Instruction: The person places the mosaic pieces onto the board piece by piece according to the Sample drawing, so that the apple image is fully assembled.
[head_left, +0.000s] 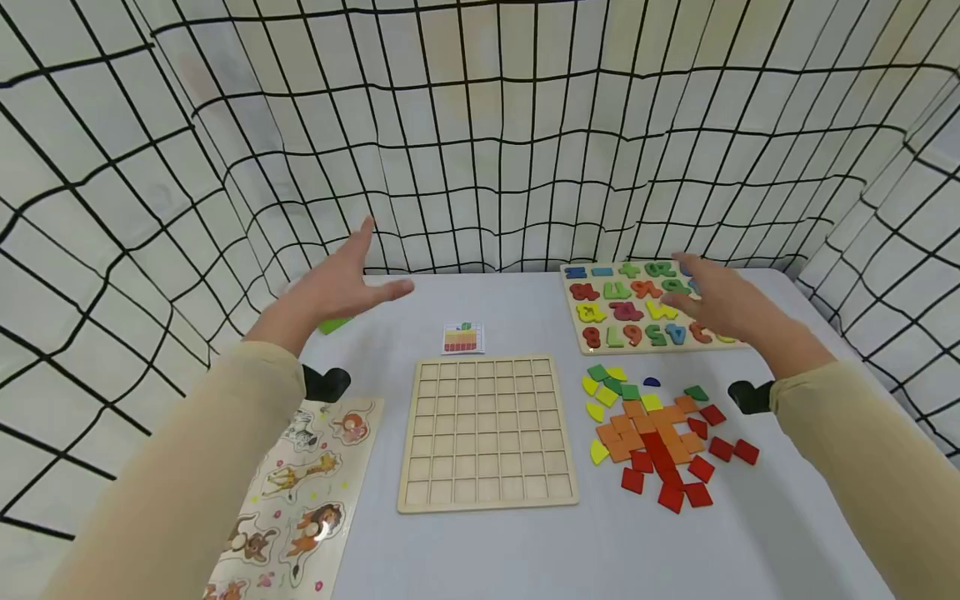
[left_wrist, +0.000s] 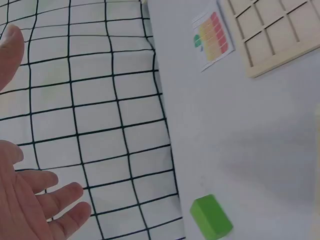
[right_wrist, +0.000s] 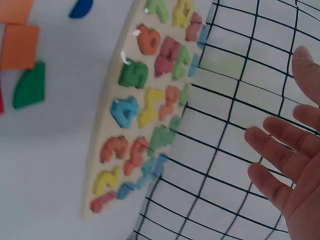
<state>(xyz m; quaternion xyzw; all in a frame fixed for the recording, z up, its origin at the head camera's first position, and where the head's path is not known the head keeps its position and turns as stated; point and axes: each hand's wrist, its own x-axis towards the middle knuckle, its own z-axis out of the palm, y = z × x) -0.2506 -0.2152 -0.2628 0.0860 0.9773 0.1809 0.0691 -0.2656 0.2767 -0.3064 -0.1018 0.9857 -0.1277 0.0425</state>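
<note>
My left hand (head_left: 330, 283) is held up over the back left of the table, fingers spread and nothing in them. Below it a green block (left_wrist: 211, 217) lies on the table. My right hand (head_left: 723, 304) hovers at the back right, overlapping the number puzzle board (head_left: 570, 312) in the head view, its fingers relaxed and holding nothing. Between the arms lies a wooden grid board (head_left: 487, 435) with bare square cells. Behind that board sits a small picture card (head_left: 463, 338) showing a red, orange and yellow pattern.
Right of the grid lie loose orange tiles (head_left: 667, 433), red tiles (head_left: 697, 495), yellow and green pieces, and a blue piece (head_left: 652, 382). An animal puzzle board (head_left: 300, 508) is at the front left, partly under the left arm. Black netting (head_left: 480, 150) encloses the table's back and sides.
</note>
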